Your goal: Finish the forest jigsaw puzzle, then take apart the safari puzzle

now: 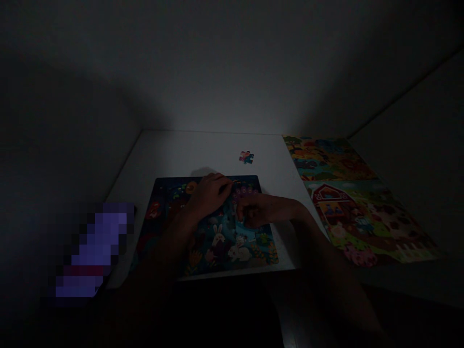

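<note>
Dim light in here, just a faint glow! Beyond the grip, a plain greyish-white wall [228,72] climbs high, softly shadowed; a thin dark slanting seam [406,92] cuts up to the right. Under the grip, a flat, pale white tabletop [203,150] runs right back to the wall.

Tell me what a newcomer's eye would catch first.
Brightest in the dimness is the purple pixelated patch at lower left. Next come the left hand and right hand over the dark animal puzzle in the middle, with one loose piece beyond it. At right lies a colourful farm picture.
</note>
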The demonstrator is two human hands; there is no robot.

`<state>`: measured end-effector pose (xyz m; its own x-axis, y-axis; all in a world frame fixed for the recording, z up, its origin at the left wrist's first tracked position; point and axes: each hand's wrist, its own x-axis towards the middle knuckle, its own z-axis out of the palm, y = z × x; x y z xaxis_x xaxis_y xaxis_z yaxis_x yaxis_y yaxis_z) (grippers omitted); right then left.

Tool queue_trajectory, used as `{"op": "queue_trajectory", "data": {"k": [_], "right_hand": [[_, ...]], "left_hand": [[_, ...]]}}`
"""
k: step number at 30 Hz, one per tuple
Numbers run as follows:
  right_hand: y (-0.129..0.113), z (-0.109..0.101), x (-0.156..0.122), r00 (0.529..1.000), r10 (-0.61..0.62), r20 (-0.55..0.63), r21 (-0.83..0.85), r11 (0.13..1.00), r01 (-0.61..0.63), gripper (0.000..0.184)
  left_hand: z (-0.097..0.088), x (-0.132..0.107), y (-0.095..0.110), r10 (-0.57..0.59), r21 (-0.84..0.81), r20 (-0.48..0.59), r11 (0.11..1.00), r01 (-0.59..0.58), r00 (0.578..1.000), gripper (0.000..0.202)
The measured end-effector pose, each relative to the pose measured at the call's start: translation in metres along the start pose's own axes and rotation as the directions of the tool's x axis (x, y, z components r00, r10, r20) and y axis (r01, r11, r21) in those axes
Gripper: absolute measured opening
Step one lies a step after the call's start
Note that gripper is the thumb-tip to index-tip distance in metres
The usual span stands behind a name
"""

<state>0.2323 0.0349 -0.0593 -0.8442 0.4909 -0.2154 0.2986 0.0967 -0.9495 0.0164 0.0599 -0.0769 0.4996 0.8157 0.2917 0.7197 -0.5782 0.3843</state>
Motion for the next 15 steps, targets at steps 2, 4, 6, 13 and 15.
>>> {"op": "queue_trajectory", "data": {"k": [2,4,6,13,15], "right_hand": [[0.0004,0.0001,0.0002,1.0,0.004,0.007,0.005,1.0,-0.004,0.02],[0.0008,0.0,0.0003,1.0,0.012,0.023,0.012,1.0,-0.013,0.02],[0.0011,0.0001,0.0003,0.999,0.012,0.031,0.01,1.0,-0.013,0.021],[0.0027,0.0028,0.0007,1.0,-0.007,0.008,-0.046,0.999,0.007,0.021],[0.0036,0.0042,0.0008,1.0,-0.003,-0.008,-0.077,0.997,0.003,0.022]], "left_hand": [[-0.0005,0.0003,0.0004,-0.004,0.004,0.007,1.0,0.004,1.0,0.019],[-0.0002,0.0003,0.0,-0.005,0.003,0.007,1.0,0.005,1.0,0.02],[0.0007,0.0002,-0.001,0.004,-0.004,0.003,1.0,-0.004,1.0,0.02],[0.0022,-0.0005,-0.0021,0.017,0.009,-0.003,1.0,-0.017,1.0,0.02],[0.0014,-0.0005,-0.0009,0.015,0.009,-0.006,1.0,-0.015,1.0,0.02]]}}
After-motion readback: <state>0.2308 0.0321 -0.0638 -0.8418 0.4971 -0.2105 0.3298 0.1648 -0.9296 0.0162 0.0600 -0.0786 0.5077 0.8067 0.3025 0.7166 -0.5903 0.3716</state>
